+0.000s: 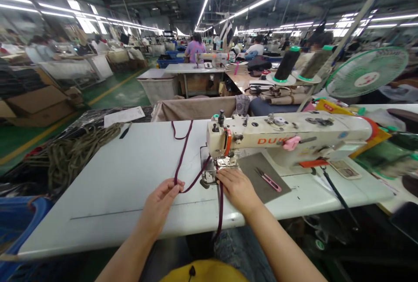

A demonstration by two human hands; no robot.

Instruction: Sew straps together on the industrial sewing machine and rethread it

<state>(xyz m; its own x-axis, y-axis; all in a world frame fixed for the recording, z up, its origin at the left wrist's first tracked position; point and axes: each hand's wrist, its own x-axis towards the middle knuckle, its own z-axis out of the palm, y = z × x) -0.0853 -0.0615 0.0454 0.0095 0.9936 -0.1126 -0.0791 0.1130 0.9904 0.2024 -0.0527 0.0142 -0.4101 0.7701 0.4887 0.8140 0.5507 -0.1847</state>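
A narrow maroon strap point(182, 156) runs from the table's far edge, loops past the needle area and hangs down over the near edge toward my lap. My left hand point(160, 203) pinches a fold of this strap on the white sewing table point(120, 177). My right hand point(237, 188) lies with fingers together, pressing the strap down just in front of the presser foot point(223, 162). The cream sewing machine point(287, 138) stands right behind that hand.
Pink thread snips point(268, 179) lie on a grey mat right of the needle. Olive cord point(70, 153) is piled at the left, a blue bin point(19, 221) below it. Thread cones point(287, 64) and a green fan point(367, 73) stand at the right. Other workers sit far back.
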